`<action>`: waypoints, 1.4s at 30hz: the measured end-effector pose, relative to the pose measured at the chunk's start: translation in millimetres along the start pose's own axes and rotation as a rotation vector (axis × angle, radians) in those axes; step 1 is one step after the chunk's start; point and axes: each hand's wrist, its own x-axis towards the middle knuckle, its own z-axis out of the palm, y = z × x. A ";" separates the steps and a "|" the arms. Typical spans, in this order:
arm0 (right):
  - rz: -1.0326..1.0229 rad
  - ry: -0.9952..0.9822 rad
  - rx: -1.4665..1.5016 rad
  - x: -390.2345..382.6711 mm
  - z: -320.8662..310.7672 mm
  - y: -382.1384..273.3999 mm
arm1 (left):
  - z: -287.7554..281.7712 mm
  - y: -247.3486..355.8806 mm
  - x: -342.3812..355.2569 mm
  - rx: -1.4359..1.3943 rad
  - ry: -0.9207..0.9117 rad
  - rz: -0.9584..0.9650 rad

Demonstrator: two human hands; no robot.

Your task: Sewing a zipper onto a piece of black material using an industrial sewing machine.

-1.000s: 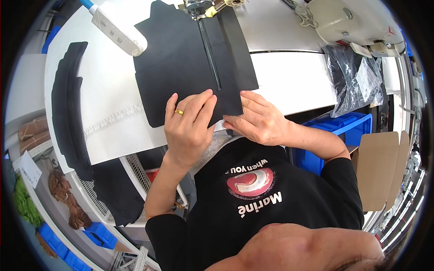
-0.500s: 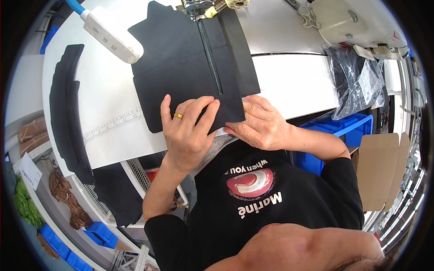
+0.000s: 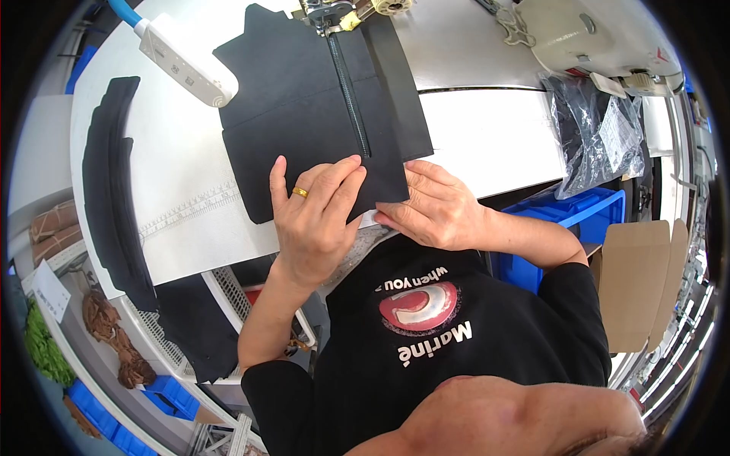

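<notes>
From my remote seat: the flat black fabric panel with a dark zipper down its middle [image 3: 312, 129] lies spread on the white worktable [image 3: 487, 137], its far end under the sewing machine's needle [image 3: 328, 14]. My left hand [image 3: 315, 220] lies flat, fingers spread, pressing its near edge; my right hand [image 3: 437, 209] presses the near right corner, fingers together. It looks light, soft and floppy, so I'd hold it palms-down near the zipper.

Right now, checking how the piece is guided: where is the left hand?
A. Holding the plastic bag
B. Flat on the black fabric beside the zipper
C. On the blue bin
B: the left hand lies flat on the black fabric, just left of the zipper.
</notes>
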 end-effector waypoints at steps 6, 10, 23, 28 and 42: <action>0.021 -0.034 0.037 -0.6 -3.5 -0.3 | -5.8 0.1 1.0 0.009 -0.089 0.007; -0.034 -0.008 0.219 9.6 -35.1 5.2 | -6.7 3.2 0.2 0.081 -0.119 0.036; -0.032 -0.122 0.069 25.7 -13.3 48.5 | -3.0 1.9 -4.3 0.146 -0.079 0.102; -0.042 -0.192 0.075 32.1 -21.5 48.0 | -16.0 -6.8 16.5 0.063 -0.128 0.110; -0.056 -0.178 0.095 38.8 -23.2 48.6 | -2.3 -52.6 55.7 0.237 -0.056 0.115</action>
